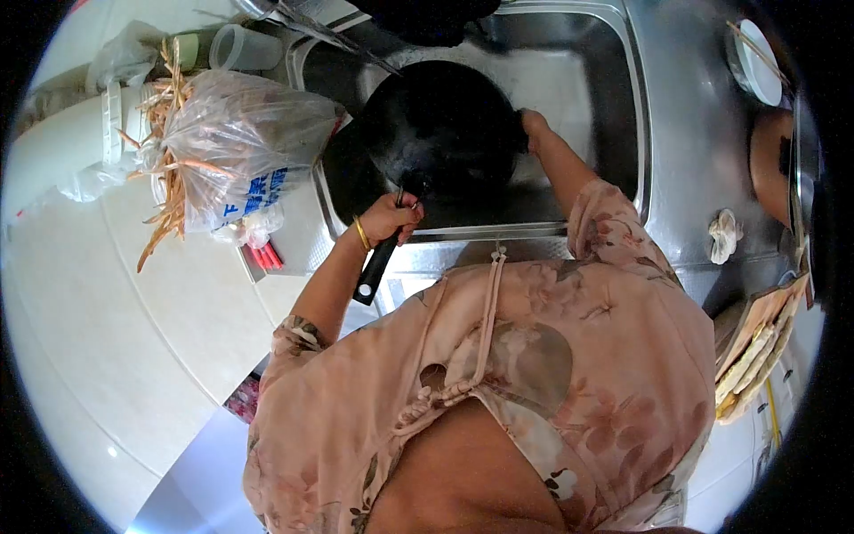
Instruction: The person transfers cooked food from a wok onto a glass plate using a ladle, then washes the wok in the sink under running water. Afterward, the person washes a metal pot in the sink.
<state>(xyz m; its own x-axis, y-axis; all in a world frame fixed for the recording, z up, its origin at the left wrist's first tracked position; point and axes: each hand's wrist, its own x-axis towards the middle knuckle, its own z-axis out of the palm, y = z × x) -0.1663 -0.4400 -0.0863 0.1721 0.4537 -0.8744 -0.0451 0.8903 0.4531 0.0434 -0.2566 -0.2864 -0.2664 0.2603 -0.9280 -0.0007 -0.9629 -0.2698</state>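
Note:
A dark round wok [445,120] sits in the metal sink [645,133], with water running from the faucet [329,34] at its upper left edge. My left hand [391,220], with a yellow bangle on the wrist, is closed around the wok's black handle [377,271]. At the wok's right side, my right hand [534,131] grips the small side handle, which its fingers partly hide. The inside of the wok is dark and wet-looking.
Left of the sink, a clear plastic bag [249,133] lies near brown root-like pieces [160,218] and a plastic container [245,47]. At the right are a white bowl [756,67] with chopsticks, a crumpled cloth [725,236] and boards [756,351].

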